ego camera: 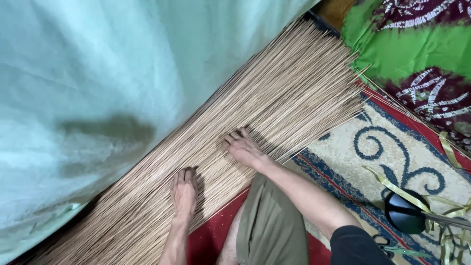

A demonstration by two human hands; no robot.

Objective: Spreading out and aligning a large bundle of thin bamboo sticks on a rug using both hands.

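A wide layer of thin, pale straw-coloured sticks (pixel 274 93) lies spread diagonally across the floor, from lower left to upper right. My left hand (pixel 184 191) rests flat on the sticks near their lower part, fingers together and pointing up. Higher and to the right, my right hand (pixel 243 147) presses on the sticks with its fingers spread and bent among them. Neither hand holds anything. My knee in olive shorts (pixel 270 225) sits just below the hands.
A pale green cloth (pixel 98 73) covers the upper left beside the sticks. A patterned red, blue and cream rug (pixel 392 152) lies at right, with a black round object (pixel 405 212), yellow-green leaf strips (pixel 400 189) and scissors (pixel 385 244). Green and maroon fabric (pixel 417 44) fills the top right.
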